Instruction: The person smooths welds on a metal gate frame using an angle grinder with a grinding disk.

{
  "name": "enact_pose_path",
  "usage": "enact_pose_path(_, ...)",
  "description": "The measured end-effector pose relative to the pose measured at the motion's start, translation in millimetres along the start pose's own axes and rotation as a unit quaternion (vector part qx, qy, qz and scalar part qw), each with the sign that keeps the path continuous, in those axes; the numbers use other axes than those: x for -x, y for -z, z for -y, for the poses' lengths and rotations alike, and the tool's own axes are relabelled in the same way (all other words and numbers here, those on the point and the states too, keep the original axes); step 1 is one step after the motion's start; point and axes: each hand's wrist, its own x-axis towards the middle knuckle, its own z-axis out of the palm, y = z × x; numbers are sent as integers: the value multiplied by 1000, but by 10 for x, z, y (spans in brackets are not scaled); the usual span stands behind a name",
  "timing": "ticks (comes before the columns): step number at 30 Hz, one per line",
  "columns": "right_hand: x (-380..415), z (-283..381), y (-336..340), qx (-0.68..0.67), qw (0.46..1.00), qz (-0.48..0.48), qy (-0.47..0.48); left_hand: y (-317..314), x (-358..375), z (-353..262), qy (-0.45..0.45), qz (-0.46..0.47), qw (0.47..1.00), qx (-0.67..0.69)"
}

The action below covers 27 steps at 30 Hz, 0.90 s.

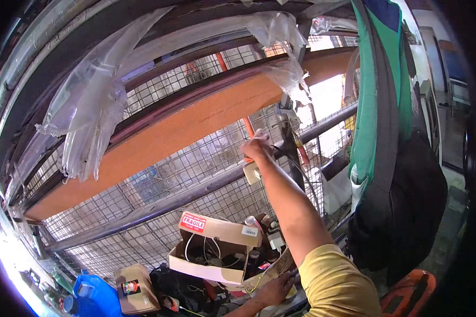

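Observation:
My right hand (259, 146) is raised at the end of a bare arm with a yellow sleeve, in front of the wire mesh. Its fingers are closed around something small, of which only an orange bit shows beneath them. Just below it hangs a cream-coloured box (252, 173), and a thin dark cable runs off to the right. Low in the view, my left hand (276, 290) rests palm down, fingers extended, beside a worn tan edge (277, 268). Left of it stands an open cardboard box (209, 267) with a red FRAGILE label, holding white cables and dark items.
Behind is wire mesh with a dark pipe (195, 189) and an orange-brown board (195, 124). Torn clear plastic (92, 105) hangs at upper left. Green and black clothing (378, 121) hangs at right. A blue jug (98, 298) and a small carton (137, 304) stand at lower left.

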Motion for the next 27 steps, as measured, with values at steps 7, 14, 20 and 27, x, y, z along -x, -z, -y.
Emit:
enact_pose_path(7, 461, 121, 43, 174, 969, -116, 134, 133, 297, -44, 61, -27, 998, 20)
enact_pose_path(14, 199, 163, -85, 268, 957, 82, 76, 111, 640, -51, 13, -41, 999, 5)
enact_pose_path(20, 329, 319, -127, 193, 968, 45, 153, 367, 577, -634, -75, -157, 983, 56)
enact_pose_path(27, 1560, 1495, 706, -64, 915, 86, 388, 700, -906, -536, -230, -312, 921, 23)
